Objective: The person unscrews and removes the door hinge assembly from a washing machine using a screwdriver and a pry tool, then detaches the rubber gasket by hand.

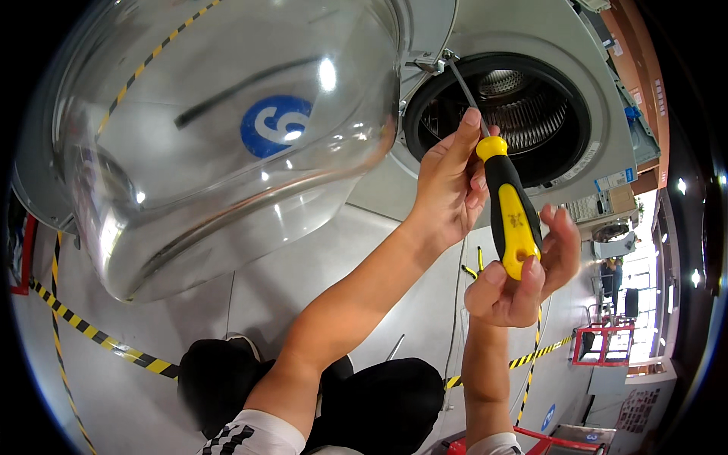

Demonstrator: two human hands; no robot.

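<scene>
A screwdriver [516, 208] with a yellow and black handle points up and away from me. Its long metal shaft reaches the hinge [440, 62] between the washing machine's door and front panel. Thumb and fingers of my left hand [453, 178] pinch the shaft just ahead of the handle. At the handle's butt, the fingertips of my right hand [523, 284] are closed round its end. The washing machine [371, 186] has its round door [250, 220] swung out to the left, the clear glass bowl bulging toward me. Inside the dark rubber gasket [580, 125] shows the metal drum [523, 125].
Yellow-handled pliers [472, 265] and a thin metal tool [395, 347] lie on the grey floor below my arms. Yellow-black tape [106, 340] crosses the floor. My knees [394, 402] are at the bottom. Red frames [603, 343] stand at the right.
</scene>
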